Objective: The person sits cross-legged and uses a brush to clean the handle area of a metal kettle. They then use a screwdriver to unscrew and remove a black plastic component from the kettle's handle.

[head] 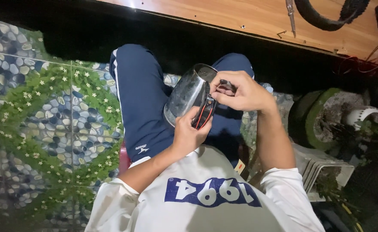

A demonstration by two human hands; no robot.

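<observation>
While the person sits with knees apart over a floor of pebble-and-flower tiles (47,107), both hands are busy in the lap. From the head camera, the left hand (188,135) is wrapped around the lower side of a shiny metal cup-shaped shell (184,95), fingers curled tight on it, with the thumb pressing near some thin red and black wires (202,115) that run along its edge. The right hand (242,92) comes in from above, its fingertips pinched shut on a small dark part (227,84) at the rim of the shell (what that part is, I cannot tell). The shell sits just above the dark blue trousers (141,99), between the two knees, tipped so its open mouth faces up and away.

I think the shell is light and stiff, and its smooth skin looks slippery, so holding it round the body, as the left hand does, seems best. The wires look thin and bendy and could snap if tugged, so the rim is a safer place to grab than the wires.

Up top lies a wooden board (249,17) with a screwdriver (290,15) and a black rubber tyre (326,15) on it. At the right stands a mossy pot (326,120).
</observation>
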